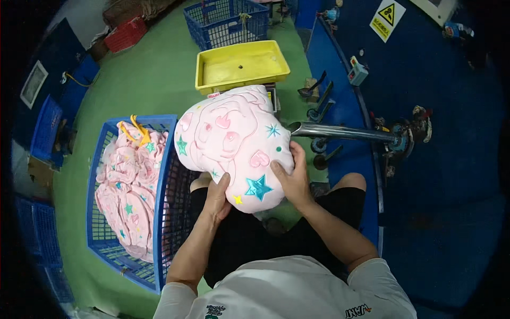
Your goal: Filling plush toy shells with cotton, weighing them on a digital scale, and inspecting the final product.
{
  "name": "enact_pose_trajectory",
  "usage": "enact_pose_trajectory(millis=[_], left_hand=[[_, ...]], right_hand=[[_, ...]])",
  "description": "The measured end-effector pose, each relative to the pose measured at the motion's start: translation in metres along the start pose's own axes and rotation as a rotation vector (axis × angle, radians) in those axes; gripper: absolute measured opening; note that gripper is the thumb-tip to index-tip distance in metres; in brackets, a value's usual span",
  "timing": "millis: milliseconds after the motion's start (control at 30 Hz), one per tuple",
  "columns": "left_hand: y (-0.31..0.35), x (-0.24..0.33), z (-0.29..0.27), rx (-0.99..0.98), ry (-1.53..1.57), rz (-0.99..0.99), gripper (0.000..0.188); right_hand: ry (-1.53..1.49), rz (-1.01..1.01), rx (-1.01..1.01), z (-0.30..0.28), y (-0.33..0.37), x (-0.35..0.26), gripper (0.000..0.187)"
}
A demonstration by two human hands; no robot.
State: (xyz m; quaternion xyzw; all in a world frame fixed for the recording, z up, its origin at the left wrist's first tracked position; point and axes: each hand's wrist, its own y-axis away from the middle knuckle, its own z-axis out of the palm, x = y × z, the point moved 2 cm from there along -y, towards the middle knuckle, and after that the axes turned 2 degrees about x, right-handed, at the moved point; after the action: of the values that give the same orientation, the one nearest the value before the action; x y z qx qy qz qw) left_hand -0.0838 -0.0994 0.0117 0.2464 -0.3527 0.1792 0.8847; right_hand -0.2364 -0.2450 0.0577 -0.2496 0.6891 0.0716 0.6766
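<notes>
A plump pink plush cushion with embroidered stars, hearts and a raised outline sits between my hands, above my lap. My left hand grips its lower left edge, thumb on top. On its lower right side, my right hand holds it with the thumb over the front and fingers wrapped behind. A shiny metal tube comes from the right, its slanted end at the cushion's right edge. I cannot tell whether the tube's tip goes into the cushion.
At my left a blue plastic basket holds limp pink plush covers. Beyond the cushion stand a shallow yellow tray and another blue basket. The tube joins a blue machine panel; pedals sit low beside it.
</notes>
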Motion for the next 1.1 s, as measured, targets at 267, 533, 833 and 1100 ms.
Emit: enact_pose_trajectory(millis=[267,533,833,1100], left_hand=[[-0.057,-0.006,0.081,-0.093,-0.183,-0.037,0.063],[-0.067,0.006,0.094,-0.042,-0.257,-0.076,0.053],[-0.05,-0.005,0.082,-0.041,-0.228,0.038,0.051],[0.005,-0.002,0.042,0.185,-0.132,0.145,0.046]], right_hand=[[0.146,0.099,0.113,-0.073,-0.029,0.008,0.034],[0.306,0.038,0.145,-0.071,-0.023,0.022,0.036],[0.31,0.009,0.142,-0.071,-0.015,0.016,0.041],[0.299,0.044,-0.11,-0.044,-0.007,0.009,0.042]])
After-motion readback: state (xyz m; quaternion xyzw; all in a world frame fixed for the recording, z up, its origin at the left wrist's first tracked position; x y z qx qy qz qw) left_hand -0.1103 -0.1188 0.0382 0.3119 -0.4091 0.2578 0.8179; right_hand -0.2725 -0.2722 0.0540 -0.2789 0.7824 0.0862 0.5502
